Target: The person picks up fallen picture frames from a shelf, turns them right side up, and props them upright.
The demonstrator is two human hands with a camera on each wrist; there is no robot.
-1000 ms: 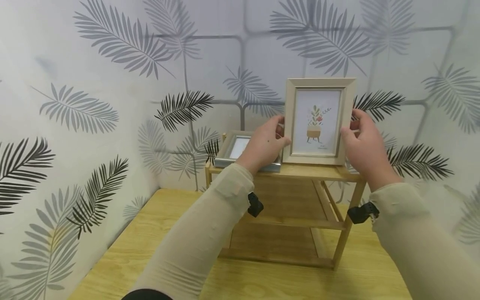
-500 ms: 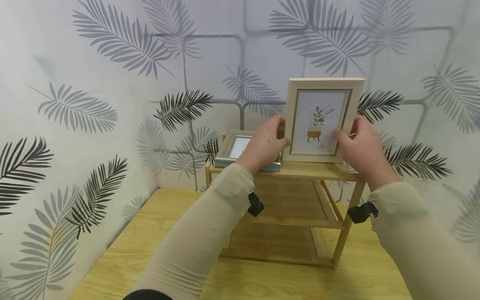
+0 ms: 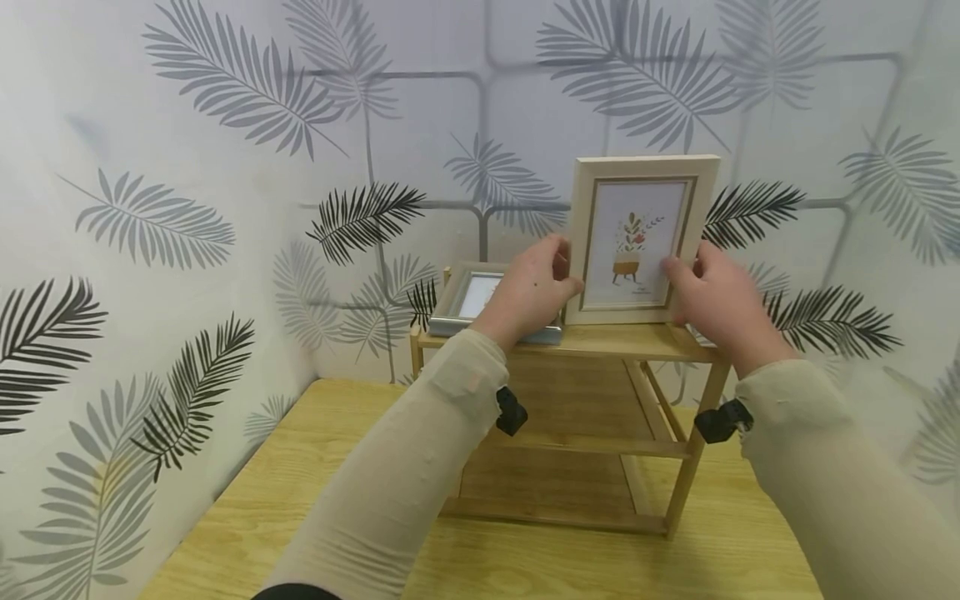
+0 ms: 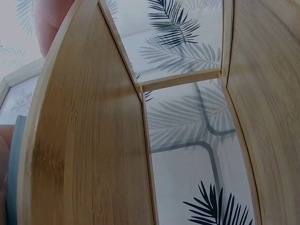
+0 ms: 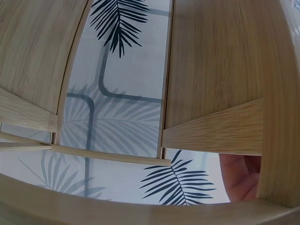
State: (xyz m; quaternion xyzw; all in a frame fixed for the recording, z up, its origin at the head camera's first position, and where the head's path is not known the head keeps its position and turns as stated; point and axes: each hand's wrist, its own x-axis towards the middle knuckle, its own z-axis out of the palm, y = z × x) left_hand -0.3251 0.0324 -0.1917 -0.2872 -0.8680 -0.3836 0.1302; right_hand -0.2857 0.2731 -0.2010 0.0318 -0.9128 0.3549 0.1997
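An upright cream picture frame (image 3: 581, 225) with a potted-plant print stands on the top shelf of a wooden rack (image 3: 600, 340). My left hand (image 3: 531, 287) grips its left edge, with the thumb on the front. At the right edge, my right hand (image 3: 723, 300) pinches the frame, thumb over the front and fingers behind. A silver-grey picture frame (image 3: 450, 323) lies flat to the left, partly covered by my left hand. Only a bit of the left hand (image 4: 51, 23) shows past the shelf in the left wrist view; part of the right hand (image 5: 240, 176) shows in the right wrist view.
The open-sided wooden rack has lower shelves (image 3: 551, 483) and stands on a yellow wood-grain table (image 3: 300, 467). Behind it rises a leaf-patterned wall (image 3: 420, 125), close to the rack's back. A black wrist device (image 3: 512, 410) hangs under the left sleeve, another under the right.
The upright frame has turned slightly, its right side swinging back. My right hand has moved a little down and left along that edge. The left hand has stayed nearly still.
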